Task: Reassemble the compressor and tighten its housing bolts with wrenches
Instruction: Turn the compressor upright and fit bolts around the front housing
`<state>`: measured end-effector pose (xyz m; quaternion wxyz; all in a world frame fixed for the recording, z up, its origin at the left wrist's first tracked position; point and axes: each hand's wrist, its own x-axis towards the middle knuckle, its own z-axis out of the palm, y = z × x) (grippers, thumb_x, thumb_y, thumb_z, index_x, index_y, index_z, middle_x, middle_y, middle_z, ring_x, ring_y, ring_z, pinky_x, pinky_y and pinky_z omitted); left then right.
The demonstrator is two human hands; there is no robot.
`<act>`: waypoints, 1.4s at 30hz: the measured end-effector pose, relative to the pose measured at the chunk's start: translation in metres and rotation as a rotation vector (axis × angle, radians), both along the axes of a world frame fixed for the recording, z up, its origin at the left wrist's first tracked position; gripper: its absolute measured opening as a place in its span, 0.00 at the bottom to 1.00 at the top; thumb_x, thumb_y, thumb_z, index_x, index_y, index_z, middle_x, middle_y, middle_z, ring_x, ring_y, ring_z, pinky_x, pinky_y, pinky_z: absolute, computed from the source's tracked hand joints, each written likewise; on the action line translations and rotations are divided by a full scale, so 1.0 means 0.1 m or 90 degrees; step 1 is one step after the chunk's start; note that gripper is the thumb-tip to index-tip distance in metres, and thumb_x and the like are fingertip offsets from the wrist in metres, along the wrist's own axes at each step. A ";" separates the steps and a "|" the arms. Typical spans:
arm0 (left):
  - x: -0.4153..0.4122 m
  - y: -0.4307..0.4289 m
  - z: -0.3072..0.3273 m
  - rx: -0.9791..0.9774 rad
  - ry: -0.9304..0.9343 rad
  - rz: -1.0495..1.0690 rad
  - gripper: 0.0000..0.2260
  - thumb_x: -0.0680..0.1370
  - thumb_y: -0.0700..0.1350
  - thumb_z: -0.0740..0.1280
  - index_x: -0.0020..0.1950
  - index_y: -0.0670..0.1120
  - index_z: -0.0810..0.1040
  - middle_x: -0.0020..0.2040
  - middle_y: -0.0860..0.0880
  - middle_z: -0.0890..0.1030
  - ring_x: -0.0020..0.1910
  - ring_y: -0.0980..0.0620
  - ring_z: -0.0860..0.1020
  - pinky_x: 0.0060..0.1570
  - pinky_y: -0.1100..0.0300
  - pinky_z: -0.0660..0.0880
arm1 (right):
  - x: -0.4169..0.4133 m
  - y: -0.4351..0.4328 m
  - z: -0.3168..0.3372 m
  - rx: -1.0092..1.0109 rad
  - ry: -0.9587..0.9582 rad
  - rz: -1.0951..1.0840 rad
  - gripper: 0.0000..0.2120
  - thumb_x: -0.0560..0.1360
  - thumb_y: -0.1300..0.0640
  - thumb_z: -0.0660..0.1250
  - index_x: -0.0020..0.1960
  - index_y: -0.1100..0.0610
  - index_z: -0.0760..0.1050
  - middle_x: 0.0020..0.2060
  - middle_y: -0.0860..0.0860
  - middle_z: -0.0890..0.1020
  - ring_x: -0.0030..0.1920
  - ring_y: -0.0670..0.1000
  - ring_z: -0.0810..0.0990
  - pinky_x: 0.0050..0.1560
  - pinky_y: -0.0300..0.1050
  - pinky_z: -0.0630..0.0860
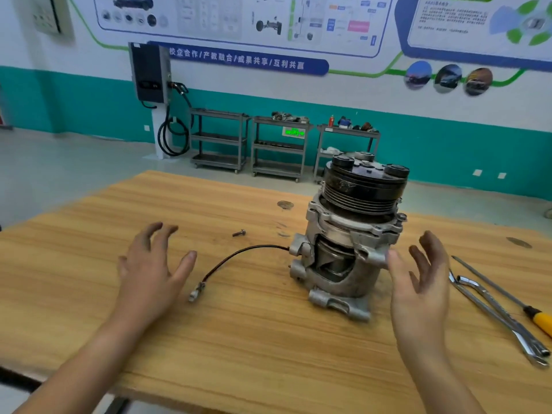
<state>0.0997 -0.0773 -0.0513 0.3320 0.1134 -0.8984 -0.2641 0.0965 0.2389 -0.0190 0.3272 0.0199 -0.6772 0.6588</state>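
Observation:
The compressor stands upright on the wooden table, its black pulley on top and its silver housing cut open at the front. A black cable with a white plug trails from its left side. One loose bolt lies on the table to the left of it. My left hand hovers open, well left of the compressor, above the cable. Just right of the housing, my right hand is open with spread fingers, holding nothing. Two chrome wrenches lie to the right.
A screwdriver with a yellow handle lies beside the wrenches near the table's right edge. Grey tool carts and a wall charger stand against the far wall, beyond an open floor.

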 end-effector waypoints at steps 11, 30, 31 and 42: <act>-0.64 -0.32 -0.18 -0.088 -0.234 0.026 0.13 0.80 0.42 0.58 0.60 0.40 0.75 0.58 0.37 0.73 0.54 0.37 0.74 0.52 0.51 0.70 | 0.07 -0.27 -0.01 0.235 -0.069 0.006 0.48 0.64 0.41 0.70 0.76 0.48 0.49 0.75 0.45 0.53 0.73 0.46 0.54 0.67 0.42 0.54; -1.57 0.42 -0.05 -0.166 -0.300 -0.090 0.18 0.79 0.56 0.61 0.63 0.45 0.72 0.59 0.42 0.78 0.56 0.43 0.76 0.45 0.57 0.69 | -0.18 0.48 0.12 0.208 -0.106 0.085 0.37 0.66 0.47 0.71 0.64 0.27 0.52 0.57 0.47 0.80 0.59 0.44 0.77 0.58 0.40 0.71; -1.59 0.44 -0.07 -0.176 -0.301 -0.083 0.16 0.80 0.54 0.60 0.60 0.45 0.73 0.58 0.42 0.79 0.55 0.43 0.76 0.43 0.57 0.70 | -0.20 0.52 0.12 0.197 -0.106 0.085 0.36 0.67 0.48 0.71 0.64 0.29 0.54 0.54 0.48 0.81 0.58 0.45 0.78 0.58 0.40 0.72; -0.30 1.45 0.69 -0.038 0.200 -0.610 0.02 0.74 0.47 0.67 0.45 0.54 0.75 0.37 0.61 0.78 0.33 0.67 0.73 0.34 0.79 0.65 | 0.21 0.02 0.28 0.171 0.144 0.065 0.03 0.67 0.52 0.75 0.38 0.45 0.81 0.36 0.44 0.83 0.38 0.39 0.80 0.37 0.29 0.74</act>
